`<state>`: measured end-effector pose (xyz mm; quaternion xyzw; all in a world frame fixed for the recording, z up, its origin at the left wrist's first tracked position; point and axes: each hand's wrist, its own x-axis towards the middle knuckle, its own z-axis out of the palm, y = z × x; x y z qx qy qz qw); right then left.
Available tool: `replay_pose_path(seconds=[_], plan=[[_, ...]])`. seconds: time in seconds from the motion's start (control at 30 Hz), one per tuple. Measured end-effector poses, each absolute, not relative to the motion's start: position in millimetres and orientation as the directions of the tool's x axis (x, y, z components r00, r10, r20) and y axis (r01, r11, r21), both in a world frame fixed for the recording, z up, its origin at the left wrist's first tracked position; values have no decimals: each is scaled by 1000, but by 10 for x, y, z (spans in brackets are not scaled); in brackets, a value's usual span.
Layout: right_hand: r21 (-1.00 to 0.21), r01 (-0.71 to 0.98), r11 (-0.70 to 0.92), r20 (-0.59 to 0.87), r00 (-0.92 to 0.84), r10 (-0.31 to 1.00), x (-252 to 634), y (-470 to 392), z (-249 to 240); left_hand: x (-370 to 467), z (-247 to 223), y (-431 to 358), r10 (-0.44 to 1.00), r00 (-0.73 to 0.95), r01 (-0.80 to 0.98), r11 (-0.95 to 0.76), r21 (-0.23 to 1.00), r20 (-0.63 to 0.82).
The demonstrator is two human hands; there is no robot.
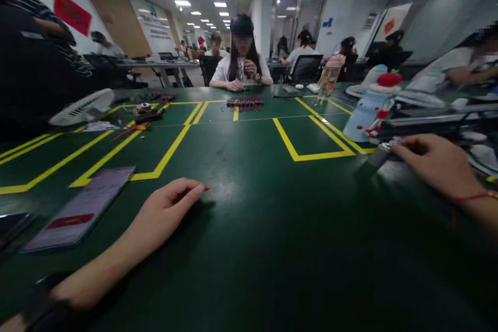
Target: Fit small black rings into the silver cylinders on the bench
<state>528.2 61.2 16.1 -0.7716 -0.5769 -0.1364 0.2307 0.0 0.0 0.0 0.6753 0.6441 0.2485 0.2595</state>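
My left hand rests over the dark green table, to the right of a phone. Its fingers are curled, and thumb and forefinger come together at the tips. Whether anything is between them I cannot make out. On the right, my right hand pinches a small silver cylinder between thumb and fingers. The cylinder is metallic, stands tilted at the table surface, and is slightly blurred. A light blue bottle with a red topper is just behind it.
Yellow tape marks rectangles on the table. Across it sits a person behind a bundle of wired parts. White fans lie at left and right. A pink-lidded bottle stands at the back; another phone lies far left.
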Motion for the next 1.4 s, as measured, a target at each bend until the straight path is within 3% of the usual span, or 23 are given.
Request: replay_pose_path(seconds=[0.3,1.1,1.4], plan=[[-334,922,-198,473,345,810,5224,580,152,0,11,4,999,49,735,-43,676,10],[-371,910,-184,464,353,812,5220,632,110,9,-6,14,997,76,741,-73,667,25],[-520,838,-162,451,431,781,5187,631,104,0,-14,13,997,69,757,-70,649,27]])
